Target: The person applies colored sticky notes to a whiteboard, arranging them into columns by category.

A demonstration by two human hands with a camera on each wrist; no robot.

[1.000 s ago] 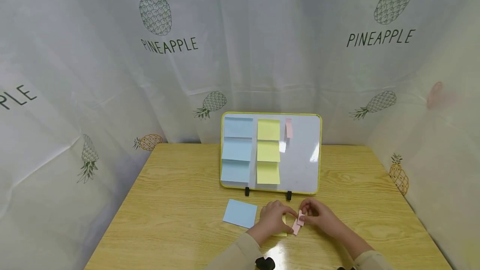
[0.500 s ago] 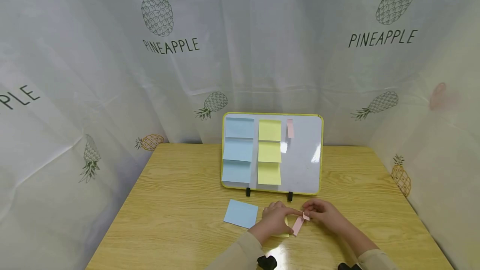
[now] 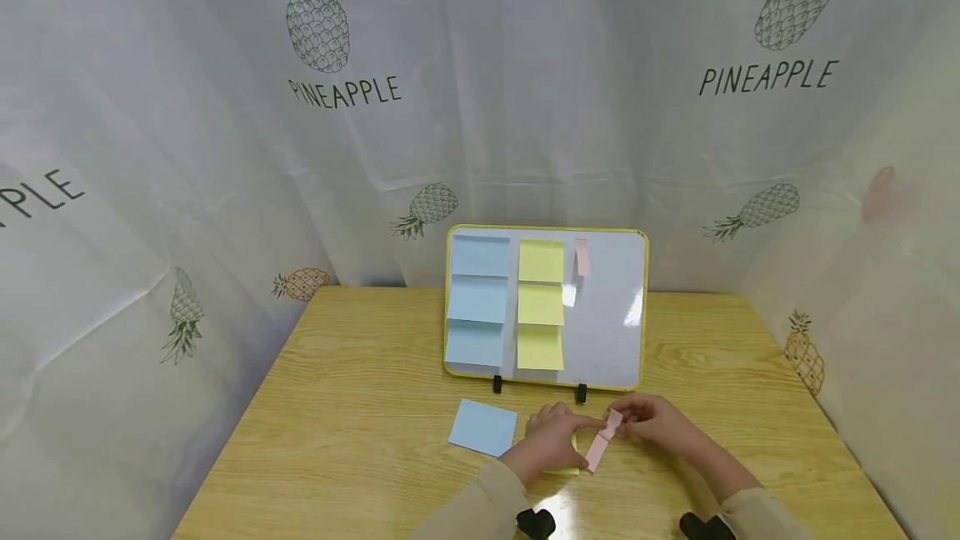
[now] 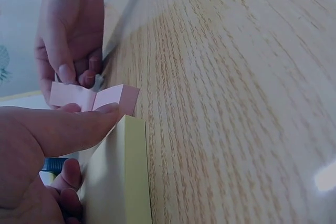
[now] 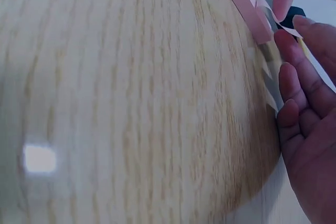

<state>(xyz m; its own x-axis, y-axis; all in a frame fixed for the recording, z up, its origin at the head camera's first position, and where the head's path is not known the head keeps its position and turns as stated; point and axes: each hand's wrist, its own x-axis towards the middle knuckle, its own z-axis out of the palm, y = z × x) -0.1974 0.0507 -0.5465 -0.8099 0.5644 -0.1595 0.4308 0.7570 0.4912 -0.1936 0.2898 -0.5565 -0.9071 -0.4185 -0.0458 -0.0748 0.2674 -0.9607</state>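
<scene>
A small pad of narrow pink sticky notes [image 3: 597, 453] lies on the table, held between the thumb and index finger of my left hand [image 3: 551, 440]. Its top pink note [image 4: 73, 95] is lifted at the far end and bent back. My right hand [image 3: 662, 425] pinches that lifted end between thumb and index finger. In the right wrist view the note curves up from the pad, part of it still against it. A yellow sticky note pad [image 4: 135, 171] sits beside the pink one, mostly under my left hand in the head view.
Behind the hands a yellow-rimmed whiteboard [image 3: 607, 315] stands on black feet. It bears blue notes [image 3: 477, 299], yellow notes [image 3: 540, 304] and one narrow pink note [image 3: 582, 257]. A blue note pad [image 3: 483, 427] lies left of my left hand on the wooden table [image 3: 360, 407].
My right hand has shifted slightly up and right, drawing the top pink note's end away from the pad, so it now extends beyond it. The left hand stays nearly still.
</scene>
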